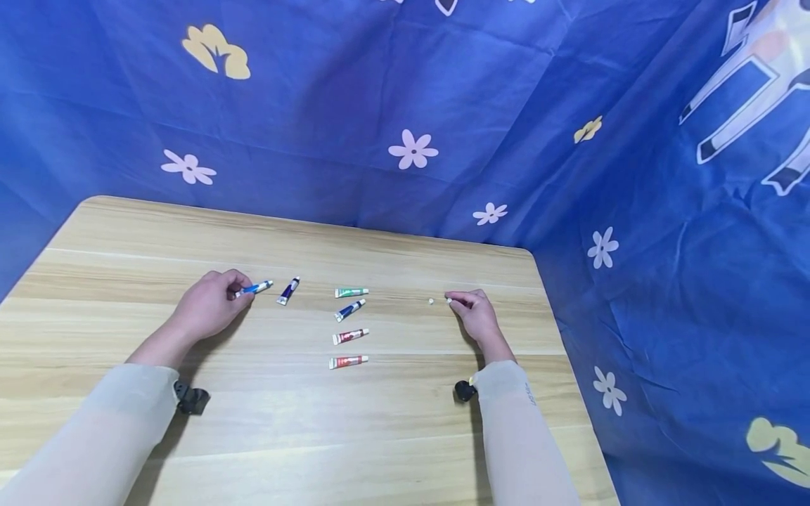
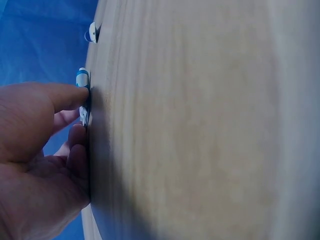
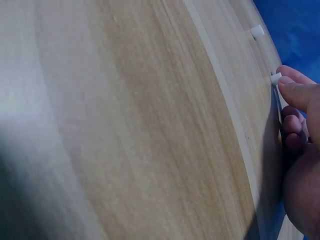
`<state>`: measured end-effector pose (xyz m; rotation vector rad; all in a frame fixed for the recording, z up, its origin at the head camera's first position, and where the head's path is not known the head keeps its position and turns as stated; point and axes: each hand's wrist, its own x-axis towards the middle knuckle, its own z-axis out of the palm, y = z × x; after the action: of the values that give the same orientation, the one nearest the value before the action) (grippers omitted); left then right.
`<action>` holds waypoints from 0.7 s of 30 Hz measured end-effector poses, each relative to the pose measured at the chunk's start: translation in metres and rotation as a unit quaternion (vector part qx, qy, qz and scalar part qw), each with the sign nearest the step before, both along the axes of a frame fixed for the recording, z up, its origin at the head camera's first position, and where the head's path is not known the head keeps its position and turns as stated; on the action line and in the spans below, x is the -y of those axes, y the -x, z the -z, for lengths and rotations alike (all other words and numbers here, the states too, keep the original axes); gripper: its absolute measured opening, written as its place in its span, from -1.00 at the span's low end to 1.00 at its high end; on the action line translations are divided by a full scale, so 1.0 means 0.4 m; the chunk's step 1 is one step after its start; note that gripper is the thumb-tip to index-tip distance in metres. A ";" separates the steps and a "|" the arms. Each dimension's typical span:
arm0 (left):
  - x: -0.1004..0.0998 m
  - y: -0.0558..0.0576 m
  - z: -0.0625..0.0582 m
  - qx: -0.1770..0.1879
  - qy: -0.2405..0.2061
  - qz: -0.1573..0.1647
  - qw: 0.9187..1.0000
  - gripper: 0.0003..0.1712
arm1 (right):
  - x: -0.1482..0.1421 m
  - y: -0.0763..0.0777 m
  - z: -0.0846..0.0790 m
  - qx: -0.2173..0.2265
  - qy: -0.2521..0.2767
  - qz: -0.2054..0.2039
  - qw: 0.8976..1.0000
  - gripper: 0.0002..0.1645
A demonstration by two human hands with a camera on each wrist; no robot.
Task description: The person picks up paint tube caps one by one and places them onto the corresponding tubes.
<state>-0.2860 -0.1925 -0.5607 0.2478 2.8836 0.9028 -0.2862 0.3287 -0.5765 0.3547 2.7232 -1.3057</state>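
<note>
On the left of the table, my left hand [image 1: 211,303] pinches a light blue paint tube [image 1: 258,287] between thumb and fingers; its white cap end sticks out in the left wrist view [image 2: 82,77]. Just right of it lies a dark purple paint tube [image 1: 288,291]. Over on the right side, my right hand [image 1: 476,316] pinches a small white cap [image 3: 276,78] between thumb and forefinger, close over the wood. A second white cap [image 3: 257,32] stands on the table a little to its left in the head view [image 1: 432,301].
Mid-table, a green tube [image 1: 351,292], a dark blue tube [image 1: 350,310], a dark red tube [image 1: 351,336] and an orange-red tube [image 1: 348,362] lie in a column. Blue patterned cloth [image 1: 354,176] hangs behind the wooden table [image 1: 266,450] and along its right side.
</note>
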 end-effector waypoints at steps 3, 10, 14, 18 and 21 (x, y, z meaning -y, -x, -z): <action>0.000 -0.001 0.000 0.002 -0.002 -0.003 1.000 -0.75 | 0.001 0.001 0.003 -0.003 0.001 0.002 1.000 -0.75; -0.002 -0.002 -0.006 -0.001 -0.004 -0.005 1.000 -0.76 | 0.002 0.002 0.002 -0.006 -0.003 0.008 1.000 -0.77; -0.001 -0.004 -0.010 0.001 -0.005 -0.005 1.000 -0.76 | -0.001 0.001 -0.004 -0.009 0.027 0.018 0.999 -0.78; 0.002 -0.009 -0.012 0.019 -0.008 -0.008 1.000 -0.73 | -0.012 -0.002 -0.005 -0.009 0.077 0.037 0.996 -0.77; 0.003 -0.012 -0.013 0.024 -0.012 -0.013 1.000 -0.72 | -0.021 -0.002 -0.003 -0.009 0.110 0.052 0.993 -0.75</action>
<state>-0.2813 -0.1938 -0.5555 0.1888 2.8406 0.9362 -0.2853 0.3371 -0.5755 0.4703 2.5707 -1.6230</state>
